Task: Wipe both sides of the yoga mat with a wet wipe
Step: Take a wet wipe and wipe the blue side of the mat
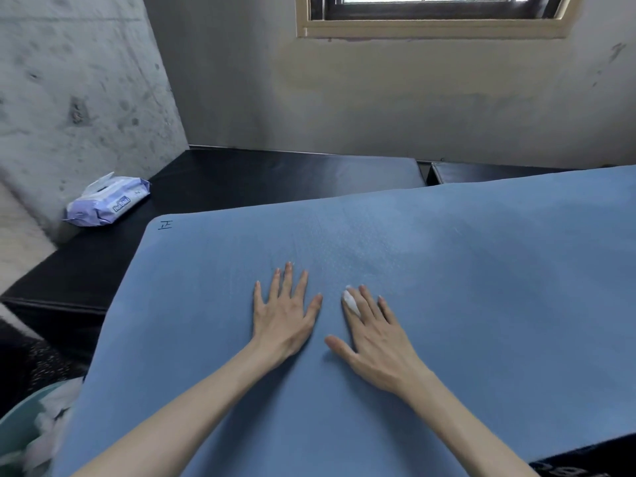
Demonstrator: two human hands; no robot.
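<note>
At the lower left corner, a pale green round bin point(19, 428) holds crumpled white material, possibly used wipes; this cannot be confirmed. Above it, a soft lilac plastic pack of wet wipes point(108, 203) lies on the black padded counter point(241, 180) close to the rough grey concrete wall point(69, 80), with its top flap raised.

The blue rectangular foam yoga mat point(447, 270) lies flat on the counter and fills most of the view. A small handwritten mark point(165, 224) sits at its far left corner. The mat's long axis runs from that corner toward the right, out of frame — most of the unwiped length therefore appears to lie to the right of both hands.

The left hand point(284, 318) rests palm down on the mat, fingers straight and spread, holding nothing. Just beside it, the right hand point(373, 339) also lies flat with fingers extended; a white covering point(351, 299) wraps its index finger. No wipe is visible in either hand.

The pack lies up and to the left, well apart from both hands — the left hand is nearer. Judged from this layout, fetching a wipe is the step in hand.

A framed window point(437, 15) sits in the far wall, upper right.
</note>
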